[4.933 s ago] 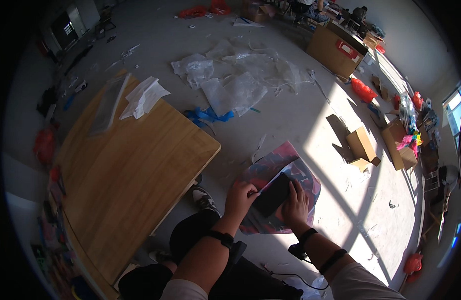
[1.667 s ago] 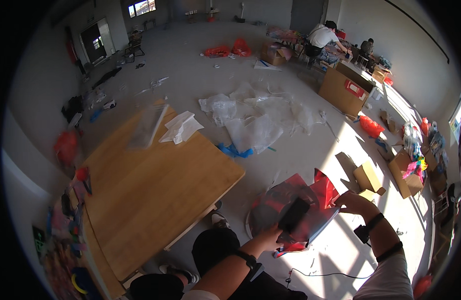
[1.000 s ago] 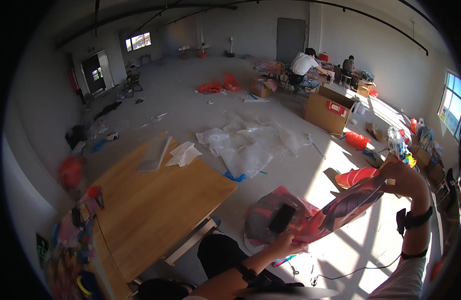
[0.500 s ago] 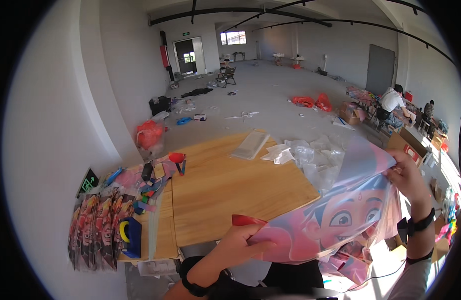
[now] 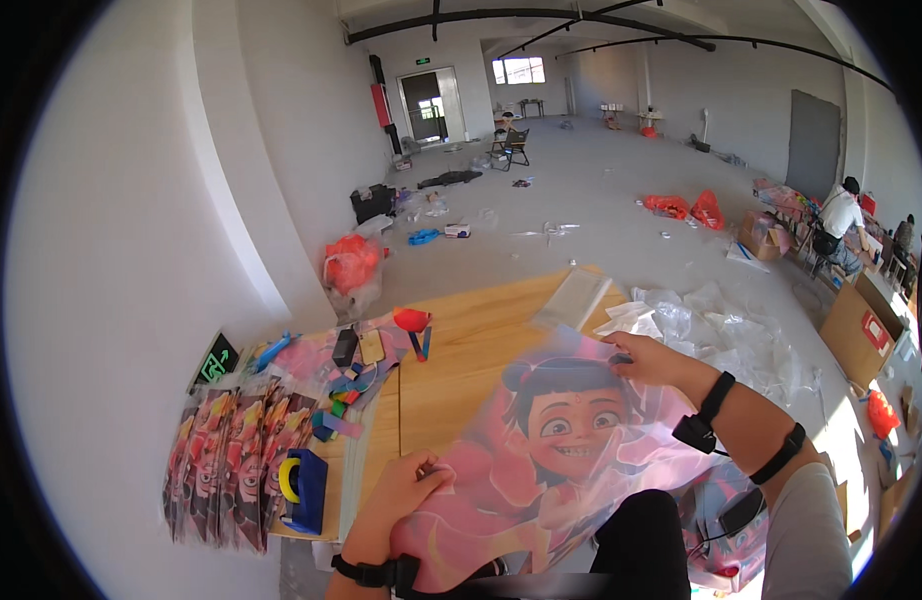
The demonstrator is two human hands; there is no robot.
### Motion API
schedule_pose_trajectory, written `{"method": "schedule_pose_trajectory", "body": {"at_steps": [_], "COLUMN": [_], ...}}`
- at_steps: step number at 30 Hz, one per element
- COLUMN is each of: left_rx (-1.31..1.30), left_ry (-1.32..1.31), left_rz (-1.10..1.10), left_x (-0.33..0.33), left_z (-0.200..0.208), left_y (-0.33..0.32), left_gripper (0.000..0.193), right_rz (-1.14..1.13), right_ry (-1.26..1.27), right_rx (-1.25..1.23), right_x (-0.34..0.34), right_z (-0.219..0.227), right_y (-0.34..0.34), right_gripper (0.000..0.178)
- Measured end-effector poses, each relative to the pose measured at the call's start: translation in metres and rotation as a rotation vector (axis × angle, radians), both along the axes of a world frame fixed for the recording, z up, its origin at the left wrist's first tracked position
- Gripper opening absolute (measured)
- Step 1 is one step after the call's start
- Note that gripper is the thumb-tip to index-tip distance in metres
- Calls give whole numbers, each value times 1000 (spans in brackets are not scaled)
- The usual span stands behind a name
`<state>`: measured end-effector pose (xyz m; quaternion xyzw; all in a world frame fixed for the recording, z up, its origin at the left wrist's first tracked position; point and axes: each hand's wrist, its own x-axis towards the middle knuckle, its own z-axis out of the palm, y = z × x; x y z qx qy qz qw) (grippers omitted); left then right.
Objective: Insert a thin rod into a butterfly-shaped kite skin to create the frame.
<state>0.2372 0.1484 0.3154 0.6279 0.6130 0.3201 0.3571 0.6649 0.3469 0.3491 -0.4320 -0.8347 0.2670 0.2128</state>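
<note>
A large, thin pink sheet (image 5: 571, 430) printed with a dark-haired cartoon character is stretched between my hands, over the near part of the wooden table (image 5: 461, 350). My left hand (image 5: 411, 485) pinches its left edge, close to a blue tape dispenser (image 5: 306, 490) with yellow tape. At the sheet's upper right edge, the fingers of my right hand (image 5: 641, 358) are closed on it. The lower part of the sheet hangs toward my lap. Just beyond it lies a stack of clear plastic sleeves (image 5: 573, 298).
Bagged printed packs (image 5: 241, 460) lie in a row at the table's left, near colourful small blocks (image 5: 346, 395). Crumpled clear plastic (image 5: 731, 330) is piled on the right. A cardboard box (image 5: 861, 325) stands farther right, and a seated person (image 5: 841, 225) works behind it.
The sheet has moved left over the table and now lies flatter, its printed face turned up to me. Both hands have shifted left, the right one farther. The view has turned slightly left.
</note>
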Motion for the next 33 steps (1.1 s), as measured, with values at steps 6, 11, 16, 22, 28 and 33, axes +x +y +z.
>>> {"method": "schedule_pose_trajectory", "body": {"at_steps": [6, 11, 16, 22, 28, 33], "left_rx": [128, 182, 135, 217, 483, 339], "left_ry": [198, 287, 358, 731, 672, 821], "left_rz": [80, 159, 328, 414, -198, -55], "left_x": [-34, -36, -64, -54, 45, 75], "left_z": [-110, -176, -191, -184, -172, -211], "left_y": [90, 132, 145, 145, 82, 68], "left_gripper": [23, 28, 38, 45, 61, 69], "right_rz": [-151, -450, -160, -151, -186, -228], "right_ry": [44, -204, -343, -378, -467, -428], "right_rx": [96, 346, 358, 276, 227, 207], "right_x": [-53, -97, -148, -121, -104, -112], "right_z": [-110, -158, -191, -213, -233, -235], "right_y": [79, 73, -8, -76, -77, -66], "right_gripper": [53, 51, 51, 59, 67, 71]}}
